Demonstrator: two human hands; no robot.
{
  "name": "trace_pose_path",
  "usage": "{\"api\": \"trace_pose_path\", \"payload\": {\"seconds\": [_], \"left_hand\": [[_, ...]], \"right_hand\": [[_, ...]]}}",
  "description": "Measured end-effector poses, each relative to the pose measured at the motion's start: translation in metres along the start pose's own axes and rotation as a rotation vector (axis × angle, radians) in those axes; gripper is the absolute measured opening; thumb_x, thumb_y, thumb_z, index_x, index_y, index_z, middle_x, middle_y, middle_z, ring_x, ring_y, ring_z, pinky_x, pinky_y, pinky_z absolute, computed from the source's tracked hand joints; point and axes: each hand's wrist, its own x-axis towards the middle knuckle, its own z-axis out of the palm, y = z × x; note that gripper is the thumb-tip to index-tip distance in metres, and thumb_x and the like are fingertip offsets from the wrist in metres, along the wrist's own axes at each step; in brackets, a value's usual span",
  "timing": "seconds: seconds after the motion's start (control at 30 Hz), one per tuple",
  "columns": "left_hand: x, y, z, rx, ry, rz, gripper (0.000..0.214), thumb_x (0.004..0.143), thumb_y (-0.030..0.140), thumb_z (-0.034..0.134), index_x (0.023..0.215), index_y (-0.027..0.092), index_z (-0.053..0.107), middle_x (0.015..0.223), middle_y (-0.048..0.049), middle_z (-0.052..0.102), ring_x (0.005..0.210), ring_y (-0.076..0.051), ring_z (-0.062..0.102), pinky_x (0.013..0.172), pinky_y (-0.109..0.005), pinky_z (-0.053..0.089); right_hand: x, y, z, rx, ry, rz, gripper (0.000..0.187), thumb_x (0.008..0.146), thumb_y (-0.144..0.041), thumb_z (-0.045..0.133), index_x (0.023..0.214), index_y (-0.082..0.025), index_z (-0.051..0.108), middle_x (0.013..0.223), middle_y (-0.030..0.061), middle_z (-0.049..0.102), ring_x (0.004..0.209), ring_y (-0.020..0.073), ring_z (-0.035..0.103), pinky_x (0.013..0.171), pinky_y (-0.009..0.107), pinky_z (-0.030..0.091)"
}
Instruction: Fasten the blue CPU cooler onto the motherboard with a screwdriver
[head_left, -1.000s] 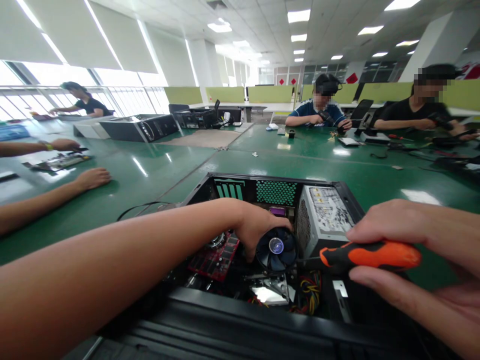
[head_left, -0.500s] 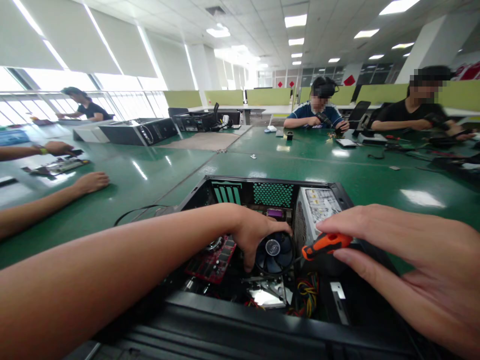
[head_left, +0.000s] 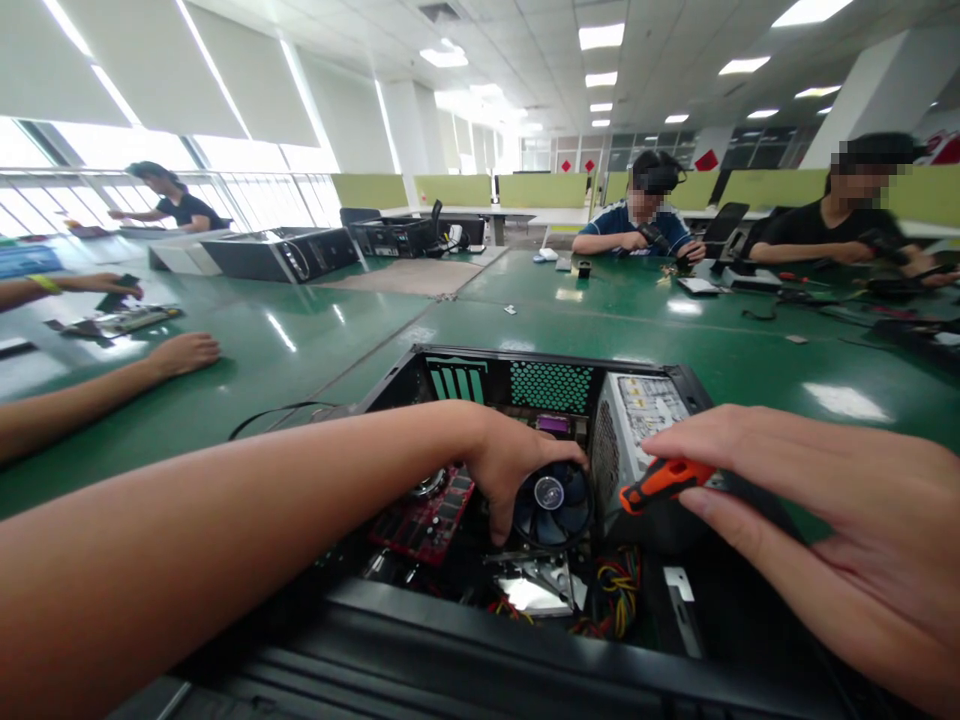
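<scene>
An open black computer case (head_left: 525, 640) lies on its side in front of me. My left hand (head_left: 506, 460) reaches into it, its fingers and thumb wrapped around the rim of a round black cooling fan (head_left: 553, 503). Between the thumb and fingers of my right hand (head_left: 810, 510) is the orange and black handle of a screwdriver (head_left: 666, 484), held above the right side of the case. The silver power supply (head_left: 645, 410) sits behind the screwdriver. Left of the fan is a red circuit board (head_left: 424, 525). Coloured cables (head_left: 619, 595) and a shiny metal bracket (head_left: 540, 588) lie nearer me.
The case rests on a green table (head_left: 360, 330). At the left, another person's hands (head_left: 184, 355) are beside a circuit board (head_left: 124, 322). Two people sit across at the right with tools and parts. Another case (head_left: 281, 255) stands at the back left.
The screwdriver in my right hand has shifted slightly right and up, away from the fan. My left hand keeps its hold on the fan. At the left, the other person's far hand has moved.
</scene>
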Motion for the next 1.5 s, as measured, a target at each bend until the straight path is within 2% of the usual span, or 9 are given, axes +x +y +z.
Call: {"api": "trace_pose_path", "payload": {"seconds": [0.17,0.27,0.5,0.63,0.77,0.97,1.13,1.37,1.5], "left_hand": [[0.000,0.000,-0.001,0.026,-0.016,-0.024,0.137,0.056,0.025,0.107,0.176,0.022,0.040,0.172,-0.0233,0.060,0.159,-0.045,0.062,0.134,-0.054,0.050],[-0.001,0.000,-0.002,0.043,-0.035,-0.017,0.135,0.058,0.024,0.105,0.176,0.022,0.039,0.172,-0.0232,0.060,0.160,-0.044,0.062,0.135,-0.053,0.049],[0.000,-0.004,0.000,0.034,-0.018,-0.007,0.132,0.057,0.027,0.105,0.172,0.024,0.041,0.169,-0.0213,0.061,0.159,-0.042,0.062,0.133,-0.051,0.050],[0.000,-0.004,0.000,0.011,-0.005,0.014,0.131,0.055,0.027,0.106,0.170,0.023,0.044,0.167,-0.0199,0.064,0.157,-0.042,0.063,0.134,-0.050,0.050],[-0.003,-0.001,-0.001,0.002,-0.018,0.004,0.131,0.056,0.026,0.106,0.172,0.025,0.044,0.166,-0.0180,0.066,0.157,-0.042,0.064,0.134,-0.053,0.050],[-0.005,0.003,-0.001,0.018,-0.018,-0.020,0.134,0.056,0.026,0.106,0.174,0.023,0.042,0.169,-0.0206,0.063,0.157,-0.043,0.064,0.133,-0.052,0.051],[-0.004,0.003,-0.002,0.005,-0.014,-0.011,0.133,0.056,0.027,0.106,0.172,0.026,0.043,0.168,-0.0169,0.065,0.156,-0.042,0.065,0.133,-0.053,0.051],[-0.004,0.001,-0.002,0.000,-0.015,-0.003,0.137,0.053,0.027,0.108,0.173,0.021,0.043,0.171,-0.0215,0.061,0.159,-0.044,0.063,0.135,-0.052,0.050],[-0.004,-0.003,0.000,-0.030,-0.012,0.010,0.139,0.049,0.028,0.110,0.171,0.024,0.044,0.166,-0.0175,0.067,0.156,-0.042,0.065,0.133,-0.052,0.052]], "right_hand": [[0.033,-0.014,-0.004,-0.145,-0.011,-0.108,0.027,0.122,-0.023,0.053,0.140,-0.038,0.066,0.131,-0.0111,0.089,0.112,0.0102,0.085,0.106,0.023,0.062],[0.034,-0.011,-0.003,-0.132,0.002,-0.129,0.027,0.123,-0.024,0.053,0.141,-0.037,0.068,0.131,-0.0140,0.087,0.112,0.0055,0.083,0.106,0.017,0.056],[-0.013,0.011,-0.004,-0.021,0.039,-0.085,0.040,0.104,-0.041,0.083,0.143,-0.034,0.084,0.122,0.0068,0.093,0.115,0.0386,0.088,0.096,0.052,0.074],[-0.031,0.016,-0.004,-0.025,0.046,-0.098,0.043,0.102,-0.041,0.085,0.145,-0.035,0.085,0.121,0.0068,0.093,0.116,0.0399,0.089,0.099,0.054,0.075],[-0.009,0.001,-0.003,-0.058,0.060,-0.133,0.045,0.104,-0.032,0.080,0.149,-0.037,0.082,0.122,0.0048,0.093,0.113,0.0384,0.089,0.101,0.053,0.074],[0.026,-0.017,-0.006,-0.147,0.026,-0.231,0.032,0.117,-0.013,0.056,0.145,-0.025,0.067,0.133,0.0034,0.087,0.115,0.0170,0.084,0.118,0.023,0.057],[0.034,-0.019,-0.009,-0.155,0.032,-0.260,0.030,0.120,-0.012,0.050,0.142,-0.026,0.065,0.131,0.0022,0.087,0.120,0.0138,0.081,0.117,0.018,0.054],[0.003,-0.001,-0.001,-0.056,0.040,-0.139,0.042,0.105,-0.029,0.078,0.147,-0.034,0.081,0.123,0.0058,0.093,0.116,0.0370,0.089,0.099,0.052,0.075],[-0.018,0.008,0.007,-0.031,0.052,-0.109,0.044,0.101,-0.037,0.084,0.145,-0.035,0.085,0.124,0.0067,0.094,0.118,0.0393,0.089,0.100,0.053,0.075]]}}
